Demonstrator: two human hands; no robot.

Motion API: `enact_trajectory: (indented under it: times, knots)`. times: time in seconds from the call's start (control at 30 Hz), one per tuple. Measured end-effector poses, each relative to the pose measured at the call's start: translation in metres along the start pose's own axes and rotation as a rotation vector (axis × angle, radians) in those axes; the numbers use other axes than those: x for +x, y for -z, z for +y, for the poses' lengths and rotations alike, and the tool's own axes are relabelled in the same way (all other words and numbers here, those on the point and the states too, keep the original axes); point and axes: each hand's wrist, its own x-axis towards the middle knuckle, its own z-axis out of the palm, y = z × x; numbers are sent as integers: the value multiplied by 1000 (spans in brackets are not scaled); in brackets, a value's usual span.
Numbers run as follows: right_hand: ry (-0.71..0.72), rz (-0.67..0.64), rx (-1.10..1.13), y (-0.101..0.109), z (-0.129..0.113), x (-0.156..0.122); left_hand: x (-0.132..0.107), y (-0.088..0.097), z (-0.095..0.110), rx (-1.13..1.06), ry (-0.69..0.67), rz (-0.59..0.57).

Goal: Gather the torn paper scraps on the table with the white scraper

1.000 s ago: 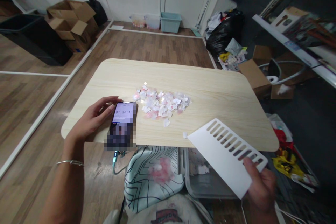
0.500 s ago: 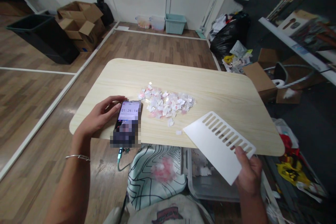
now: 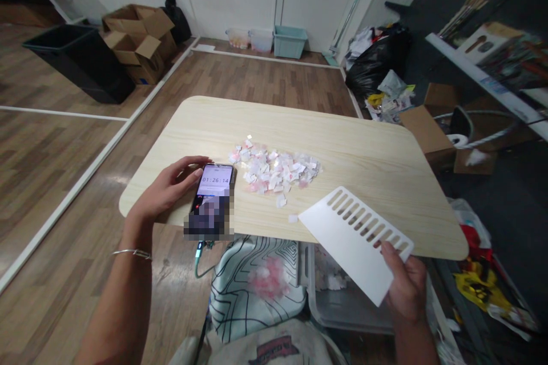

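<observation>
My right hand (image 3: 405,282) grips one end of a white plastic scraper (image 3: 346,239) with a row of oval slots, thumb on top. The scraper is tilted over the front edge of the table (image 3: 363,154). A loose heap of small white and pinkish paper scraps (image 3: 278,168) lies mid-table, with a couple of stray pieces nearer the front. My left hand (image 3: 175,185) rests on the table at the left, fingers extended and thumb by the upper left edge of a phone (image 3: 215,182). That phone shows a timer and has a cable plugged in below.
Below the front edge are a patterned cloth (image 3: 231,291) with pinkish bits and a clear plastic bin (image 3: 342,313) holding scraps. A black bin (image 3: 85,68) and cardboard boxes (image 3: 141,40) stand back left. Bags and an open carton (image 3: 428,125) crowd the right.
The view has shifted slightly, so most things appear a little further right. The scraper and both hands have hardly moved; the timer reads the same.
</observation>
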Motion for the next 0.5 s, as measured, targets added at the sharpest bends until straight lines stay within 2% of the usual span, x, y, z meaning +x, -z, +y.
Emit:
enact_trajectory:
  times: [0.13,0.33,0.5]
  knots:
    - [31,5,-7,-4,-2,-2,0,-1,2,3,6,7]
    - [31,-57,-4,-12,-6,-8,0,1,2,11,-4,-6]
    - [30,-39,-26,-12,-3,-6,1,1,4,20,-2,-18]
